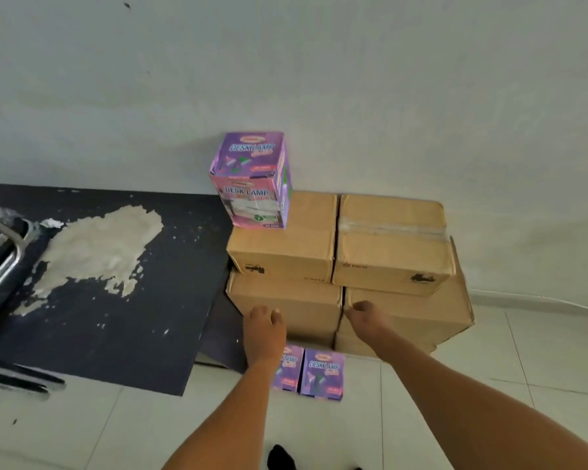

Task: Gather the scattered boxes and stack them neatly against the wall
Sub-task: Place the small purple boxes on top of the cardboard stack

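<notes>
Boxes stand stacked against the white wall [353,79], ahead of both hands, while far to the left of the left hand a dark mat [116,334] lies on the tiled floor [455,385], smeared with a pale patch of dried plaster [95,245], and a metal frame [0,259] shows at the picture's left edge. Above and beyond the left hand [263,329], a purple desk lamp box [252,181] stands upright on the upper left carton [282,245], with the upper right carton [392,242] just beside it. The left hand hangs in front of the lower left carton [286,303], fingers loosely curled, holding nothing. Below it, near the wrist, two more purple desk lamp boxes [321,373] sit side by side on the floor, the left one partly hidden by the forearm. The right hand [365,315] is curled at the front of the lower right carton [408,313]; whether it grips an edge I cannot tell.
</notes>
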